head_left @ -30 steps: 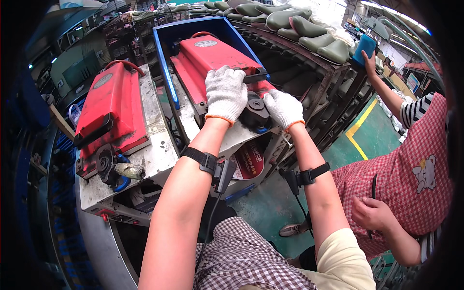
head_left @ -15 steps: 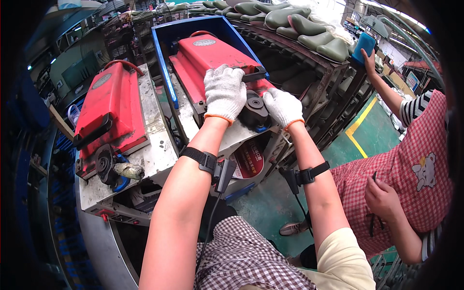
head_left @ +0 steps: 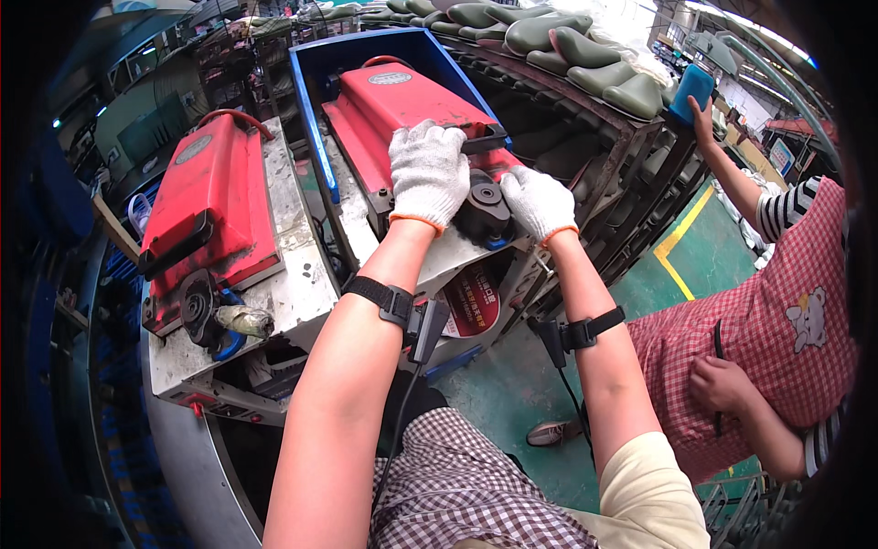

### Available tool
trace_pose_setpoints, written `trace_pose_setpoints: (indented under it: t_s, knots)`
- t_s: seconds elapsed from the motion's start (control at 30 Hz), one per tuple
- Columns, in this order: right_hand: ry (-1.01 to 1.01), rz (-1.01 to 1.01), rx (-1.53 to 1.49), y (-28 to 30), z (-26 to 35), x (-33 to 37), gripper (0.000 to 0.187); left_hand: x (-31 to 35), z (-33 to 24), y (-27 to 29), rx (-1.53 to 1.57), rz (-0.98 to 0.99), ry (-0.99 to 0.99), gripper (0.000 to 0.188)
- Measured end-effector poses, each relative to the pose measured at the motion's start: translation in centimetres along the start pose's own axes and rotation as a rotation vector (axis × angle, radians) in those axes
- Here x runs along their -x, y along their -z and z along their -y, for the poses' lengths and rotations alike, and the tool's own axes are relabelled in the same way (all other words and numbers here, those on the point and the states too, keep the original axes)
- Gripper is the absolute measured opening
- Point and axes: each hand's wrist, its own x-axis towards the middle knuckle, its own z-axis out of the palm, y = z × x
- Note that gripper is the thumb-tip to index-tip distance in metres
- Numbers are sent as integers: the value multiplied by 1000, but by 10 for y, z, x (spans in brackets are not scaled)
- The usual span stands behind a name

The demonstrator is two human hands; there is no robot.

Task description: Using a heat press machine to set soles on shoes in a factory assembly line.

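Left hand [head_left: 428, 176] and right hand [head_left: 541, 203]: white knit gloves [head_left: 426, 190], orange cuffs [head_left: 418, 220]. Black forearm straps [head_left: 370, 293], black cables [head_left: 400, 412]; cream sleeve [head_left: 651, 489]; brown-checked apron [head_left: 448, 476].

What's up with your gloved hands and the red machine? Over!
Left hand closed over black handle of red machine. Right hand beside black rounded part, hold hidden. Co-worker close on the right.

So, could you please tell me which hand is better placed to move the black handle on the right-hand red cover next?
Probably the left hand: it is at the black handle, over its left part, while the right hand sits lower, beside the black rounded fitting.
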Motion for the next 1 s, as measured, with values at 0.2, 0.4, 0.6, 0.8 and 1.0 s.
trace_pose_setpoints:
  t_s: [0.2, 0.4, 0.6, 0.8, 1.0]
  knots:
    - [-7, -15, -2, -3, -1, 0, 40, 2, 2, -5, 14, 1, 4, 18]
    - [-6, -23, -10, -5, -2, 1, 40, 2, 1, -4, 3, 2, 8, 17]
    - [-9, -18, -8, -5, -1, 2, 39, 3, 0, 0, -25, 18, 5, 23]
    - [3, -30, -5, -4, 0, 5, 39, 5, 0, 0, -31, 8, -1, 23]
    - [-7, -13, 2, -3, 2, 7, 39, 7, 0, -1, -30, 6, -1, 23]
